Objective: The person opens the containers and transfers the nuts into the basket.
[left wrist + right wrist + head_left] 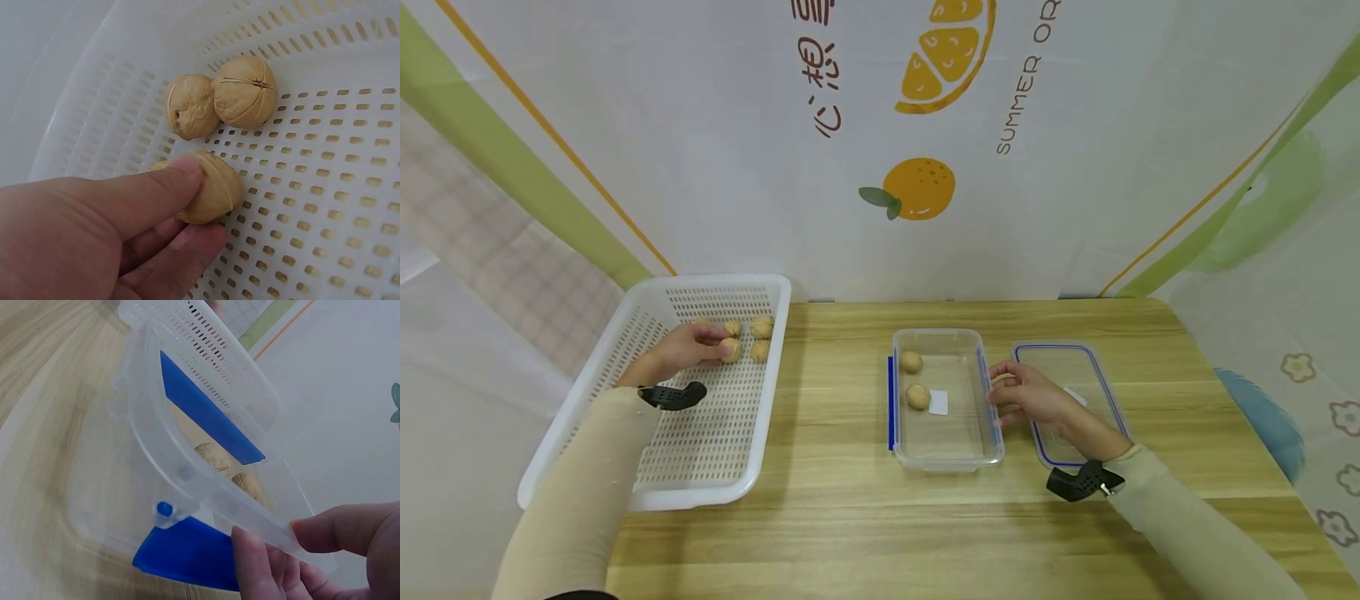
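Inside the white perforated basket (772,379), my left hand (688,350) pinches a walnut (215,190) between thumb and fingers. Two more walnuts touch each other just beyond it in the left wrist view, one of them a seamed walnut (247,92). A clear plastic container (951,437) with blue side latches stands mid-table, holding two walnuts, the nearer walnut (917,397) beside a small white square (938,403). My right hand (1030,393) grips the container's right rim, thumb on the rim and fingers against the outer wall by the blue latch (187,555).
A clear lid (1056,358) with a blue seal lies right of the container, partly beneath my right hand. The wooden table (842,517) ends at a printed cloth (737,167) hanging along the back. The basket's raised walls surround my left hand.
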